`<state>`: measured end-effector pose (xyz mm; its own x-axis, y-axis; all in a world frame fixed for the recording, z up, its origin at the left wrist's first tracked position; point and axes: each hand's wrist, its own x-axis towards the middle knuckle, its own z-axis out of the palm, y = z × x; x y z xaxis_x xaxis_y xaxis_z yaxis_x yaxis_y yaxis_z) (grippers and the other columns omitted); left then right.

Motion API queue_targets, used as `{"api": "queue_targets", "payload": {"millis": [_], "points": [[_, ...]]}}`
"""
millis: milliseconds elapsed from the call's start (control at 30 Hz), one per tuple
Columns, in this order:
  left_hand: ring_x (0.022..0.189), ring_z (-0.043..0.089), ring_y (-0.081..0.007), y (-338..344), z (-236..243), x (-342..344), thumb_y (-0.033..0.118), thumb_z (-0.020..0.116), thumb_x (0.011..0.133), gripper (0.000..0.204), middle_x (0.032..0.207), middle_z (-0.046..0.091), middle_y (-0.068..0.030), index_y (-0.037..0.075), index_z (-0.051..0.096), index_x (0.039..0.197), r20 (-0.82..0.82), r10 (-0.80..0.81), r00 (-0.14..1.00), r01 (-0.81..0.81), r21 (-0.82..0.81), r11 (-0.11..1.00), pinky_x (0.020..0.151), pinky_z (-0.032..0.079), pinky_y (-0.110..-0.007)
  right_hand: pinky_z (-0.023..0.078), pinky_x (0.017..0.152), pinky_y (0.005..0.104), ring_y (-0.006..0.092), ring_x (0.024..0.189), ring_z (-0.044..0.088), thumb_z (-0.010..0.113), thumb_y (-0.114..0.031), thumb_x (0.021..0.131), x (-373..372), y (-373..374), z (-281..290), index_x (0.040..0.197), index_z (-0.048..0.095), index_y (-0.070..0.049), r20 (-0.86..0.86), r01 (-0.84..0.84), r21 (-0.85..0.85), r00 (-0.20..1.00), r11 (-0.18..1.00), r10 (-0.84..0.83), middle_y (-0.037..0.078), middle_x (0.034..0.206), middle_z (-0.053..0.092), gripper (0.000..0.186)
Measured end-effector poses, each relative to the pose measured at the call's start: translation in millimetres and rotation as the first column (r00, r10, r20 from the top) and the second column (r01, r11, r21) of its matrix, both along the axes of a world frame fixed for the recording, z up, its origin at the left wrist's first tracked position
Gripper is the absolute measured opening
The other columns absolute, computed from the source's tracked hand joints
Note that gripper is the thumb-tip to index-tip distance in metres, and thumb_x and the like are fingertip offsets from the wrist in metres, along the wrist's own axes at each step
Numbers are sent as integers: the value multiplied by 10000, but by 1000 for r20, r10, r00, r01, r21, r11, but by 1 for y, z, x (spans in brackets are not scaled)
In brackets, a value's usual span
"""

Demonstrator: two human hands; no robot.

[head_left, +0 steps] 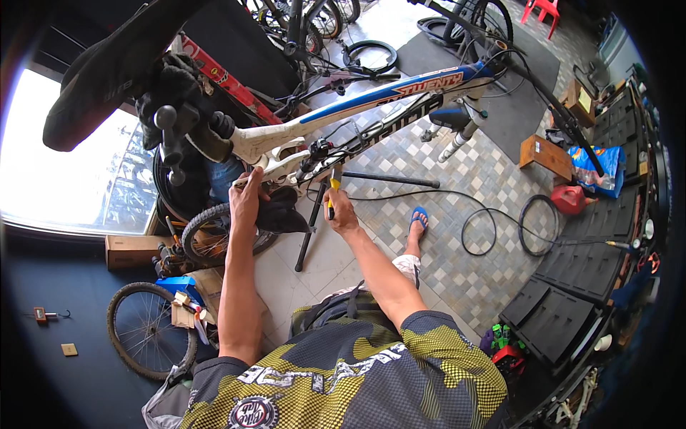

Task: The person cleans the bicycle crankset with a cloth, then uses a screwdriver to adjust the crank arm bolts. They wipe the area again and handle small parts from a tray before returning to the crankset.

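Observation:
A white, blue and black bicycle frame [400,93] hangs slantwise in front of me, its rear end near a clamp [175,139] under the black saddle [107,79]. My left hand [246,196] is closed round a white part at the frame's rear end. A dark cloth [283,212] hangs beside that hand; whether the fingers also hold it, I cannot tell. In my right hand [341,213] is a tool with a yellow and black handle [334,189], held upright just below the frame's lower tubes. The tool's upper end is small and partly lost against the frame.
Black stand legs [309,236] spread on the tiled floor below. A black hose [457,193] loops to the right. Black cases [572,272] line the right side, near a red can [569,200] and a wooden box [545,156]. Wheels [152,330] lean at left.

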<state>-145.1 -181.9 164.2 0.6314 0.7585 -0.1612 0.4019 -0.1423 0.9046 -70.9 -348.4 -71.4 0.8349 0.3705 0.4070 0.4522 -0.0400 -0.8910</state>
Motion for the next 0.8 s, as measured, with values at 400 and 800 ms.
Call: {"api": "queue_targets", "payload": {"millis": [400, 800], "points": [[629, 518, -96, -1, 1, 0, 436, 715, 986, 417, 614, 576, -2, 23, 722, 931, -25, -4, 1000, 4, 17, 1000, 666, 385, -273, 466, 734, 451, 384, 831, 587, 612, 57, 776, -11, 30, -4, 944, 524, -91, -131, -261, 20, 956, 965, 262, 147, 825, 564, 241], [607, 520, -89, -2, 2, 1, 391, 723, 989, 365, 613, 582, -1, 39, 713, 895, 39, 14, 999, -11, -74, 997, 624, 402, -270, 556, 1011, 442, 413, 1231, 617, 741, -93, 885, 10, -25, -1, 1259, 687, -201, 129, 54, -295, 992, 954, -17, 241, 1413, 548, 393]]}}
